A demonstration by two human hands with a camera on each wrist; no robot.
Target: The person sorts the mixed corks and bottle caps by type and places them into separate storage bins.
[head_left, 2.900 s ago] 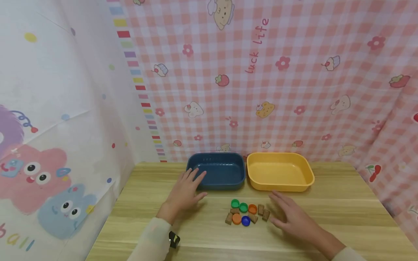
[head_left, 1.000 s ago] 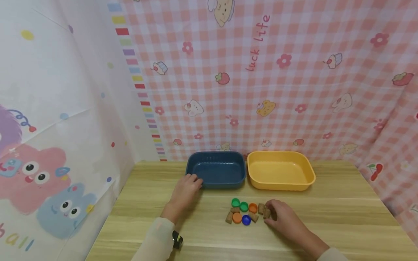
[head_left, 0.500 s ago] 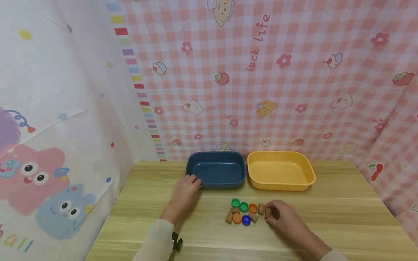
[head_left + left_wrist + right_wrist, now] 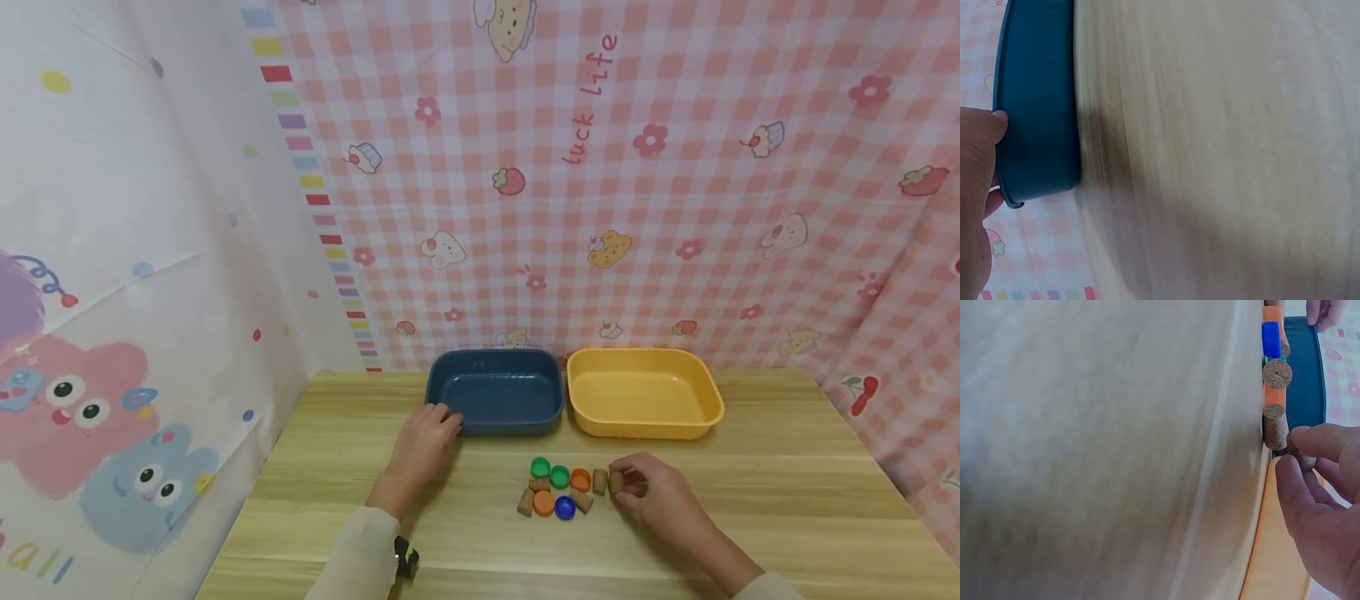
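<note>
My right hand pinches a brown cork between thumb and fingers, at the right end of a small group. In the right wrist view the cork appears raised off the wooden table. Beside it lie several other corks and plastic bottle caps: green, orange and blue. My left hand holds the near left corner of a dark blue tray, thumb on the outer side of its rim in the left wrist view. Its other fingers are partly hidden behind the rim.
A yellow tray stands right of the blue one, both at the back of the wooden table. Behind them hangs a pink checked cloth. A white printed cloth is on the left.
My right hand came in to the rightmost cork, took hold of it and shifted it slightly right, away from the group. My left hand settled onto the blue tray's corner and stays there.
</note>
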